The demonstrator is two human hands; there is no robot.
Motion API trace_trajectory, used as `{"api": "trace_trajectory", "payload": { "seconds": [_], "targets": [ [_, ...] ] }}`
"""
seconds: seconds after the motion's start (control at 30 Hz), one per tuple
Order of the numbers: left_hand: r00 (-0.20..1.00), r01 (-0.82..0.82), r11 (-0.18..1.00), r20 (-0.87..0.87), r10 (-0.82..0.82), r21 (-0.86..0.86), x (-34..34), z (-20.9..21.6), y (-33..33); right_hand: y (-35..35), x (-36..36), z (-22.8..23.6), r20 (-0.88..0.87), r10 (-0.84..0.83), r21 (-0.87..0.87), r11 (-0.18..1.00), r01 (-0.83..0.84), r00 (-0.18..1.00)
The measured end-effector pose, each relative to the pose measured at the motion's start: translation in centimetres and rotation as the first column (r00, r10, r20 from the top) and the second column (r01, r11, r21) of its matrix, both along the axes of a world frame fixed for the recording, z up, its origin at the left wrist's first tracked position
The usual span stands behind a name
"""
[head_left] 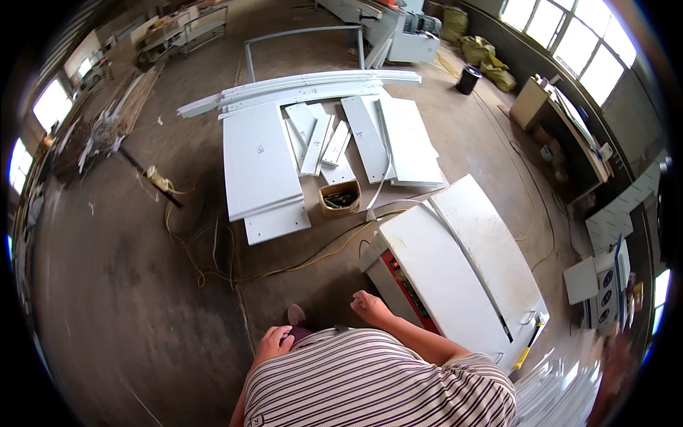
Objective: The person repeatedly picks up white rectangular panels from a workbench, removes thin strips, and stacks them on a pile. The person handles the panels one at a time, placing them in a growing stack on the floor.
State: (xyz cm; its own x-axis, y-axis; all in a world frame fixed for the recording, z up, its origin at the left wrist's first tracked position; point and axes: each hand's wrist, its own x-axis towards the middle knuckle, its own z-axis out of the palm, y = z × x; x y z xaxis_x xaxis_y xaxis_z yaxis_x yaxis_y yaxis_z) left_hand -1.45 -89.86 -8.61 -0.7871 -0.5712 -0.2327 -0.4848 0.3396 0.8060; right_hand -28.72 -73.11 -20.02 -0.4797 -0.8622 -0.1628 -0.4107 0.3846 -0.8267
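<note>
My left hand (272, 344) hangs by my thigh, its fingers slightly bent and apart, with nothing seen in it. Out in front of my waist is my right hand (371, 309), fingers curled in and no object showing. It is nearest to the red control panel (409, 288) on the side of a white-topped machine (437, 263), apart from it. Farther ahead, white panels (260, 160) lie stacked low, with narrow white strips (318, 146) among them. A small open cardboard box (340, 208) with dark small pieces inside stands at their near edge.
Yellow and dark cables (284, 267) cross the floor ahead. A yellow-handled tool (525, 352) rests at the machine's right edge. Long white rails (306, 89) lie behind the panels, before a grey metal frame (302, 32). At right are a black bucket (468, 80) and a wooden desk (551, 117).
</note>
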Motion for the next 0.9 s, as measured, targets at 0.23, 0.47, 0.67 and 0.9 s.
{"api": "trace_trajectory", "payload": {
  "seconds": [0.23, 0.47, 0.67, 0.9],
  "targets": [
    [0.993, 0.108, 0.993, 0.047, -0.111, 0.054, -6.0, 0.8, -13.6, -11.1, -4.8, 1.5, 0.067, -0.285, -0.031, 0.957, 0.287, 0.956],
    [0.971, 0.164, 0.974, 0.150, -0.188, 0.154, -15.5, -2.0, -19.8, -17.0, -25.5, -3.3, 0.156, -0.669, 0.013, 0.737, 0.676, 0.727],
    [0.965, -0.174, 0.904, 0.250, 0.077, 0.391, -18.8, -10.9, -22.9, -18.7, -45.7, -17.9, 0.660, -0.730, 0.131, 0.343, 0.930, 0.176],
    [0.838, -0.411, 0.736, 0.542, 0.071, 0.539, -25.4, -11.6, -23.3, -16.5, -57.4, -32.1, 0.421, -0.896, 0.375, 0.032, 0.927, -0.139]
  ]
}}
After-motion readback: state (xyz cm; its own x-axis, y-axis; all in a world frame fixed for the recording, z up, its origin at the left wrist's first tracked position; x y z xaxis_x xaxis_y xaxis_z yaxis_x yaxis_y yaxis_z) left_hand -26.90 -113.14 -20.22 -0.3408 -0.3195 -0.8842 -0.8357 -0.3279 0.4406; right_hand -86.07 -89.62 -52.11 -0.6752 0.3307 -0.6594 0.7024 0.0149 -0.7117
